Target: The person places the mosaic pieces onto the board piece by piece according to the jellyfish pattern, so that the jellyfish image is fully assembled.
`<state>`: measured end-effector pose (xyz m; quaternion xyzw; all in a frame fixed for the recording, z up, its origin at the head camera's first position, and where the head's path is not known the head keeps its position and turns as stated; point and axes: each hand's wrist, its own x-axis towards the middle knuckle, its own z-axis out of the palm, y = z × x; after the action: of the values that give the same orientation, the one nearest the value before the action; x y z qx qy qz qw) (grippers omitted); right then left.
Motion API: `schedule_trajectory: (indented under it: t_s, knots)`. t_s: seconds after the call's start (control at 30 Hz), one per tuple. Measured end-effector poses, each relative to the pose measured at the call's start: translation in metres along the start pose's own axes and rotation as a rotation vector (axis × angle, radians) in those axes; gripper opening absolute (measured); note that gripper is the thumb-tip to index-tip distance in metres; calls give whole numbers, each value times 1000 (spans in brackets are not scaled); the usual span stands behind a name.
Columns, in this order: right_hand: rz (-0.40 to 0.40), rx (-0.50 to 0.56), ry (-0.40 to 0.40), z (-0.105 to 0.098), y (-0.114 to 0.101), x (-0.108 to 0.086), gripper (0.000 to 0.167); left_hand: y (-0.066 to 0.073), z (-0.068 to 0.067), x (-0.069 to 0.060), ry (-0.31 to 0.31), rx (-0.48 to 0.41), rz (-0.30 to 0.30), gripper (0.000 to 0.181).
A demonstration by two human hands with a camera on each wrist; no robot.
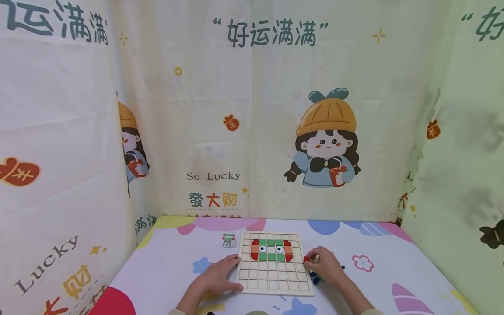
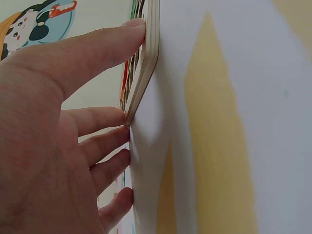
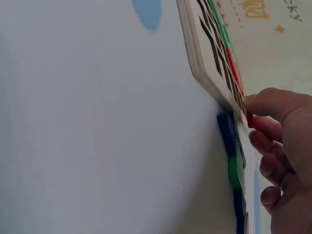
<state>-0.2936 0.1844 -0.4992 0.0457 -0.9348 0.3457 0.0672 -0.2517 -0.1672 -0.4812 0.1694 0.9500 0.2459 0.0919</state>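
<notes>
A wooden grid board (image 1: 271, 286) lies on the table, bearing green, orange and red pieces and two round eye pieces in its upper rows. My left hand (image 1: 218, 275) rests at the board's left edge, thumb on the near corner and fingers spread along the side, also in the left wrist view (image 2: 58, 122). At the board's right edge my right hand (image 1: 328, 267) pinches a small red piece (image 3: 250, 120) between thumb and index finger. Blue and green pieces (image 3: 234, 168) lie beside the board, partly hidden under that hand in the head view.
A small printed pattern card (image 1: 227, 239) lies beyond the left hand, near the board's upper left corner. The table's cover (image 1: 366, 245) has coloured shapes printed on it. Printed cloth walls (image 1: 252, 131) stand behind and on both sides of the table.
</notes>
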Motion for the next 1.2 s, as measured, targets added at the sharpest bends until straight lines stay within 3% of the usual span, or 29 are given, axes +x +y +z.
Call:
schedule_trajectory:
  t_s: [0.27,0.57,1.2]
  knots:
    - [-95,75,-52,18,-15,-2,16,-1,1,2,1,3,-1,84]
    - [-208,78,-128,35,-31,-4,15,-2,1,3,-1,8,-8,84]
    - [-206,128,-209,36,-42,-4,6,-3,4,5,-2,-9,-17,84]
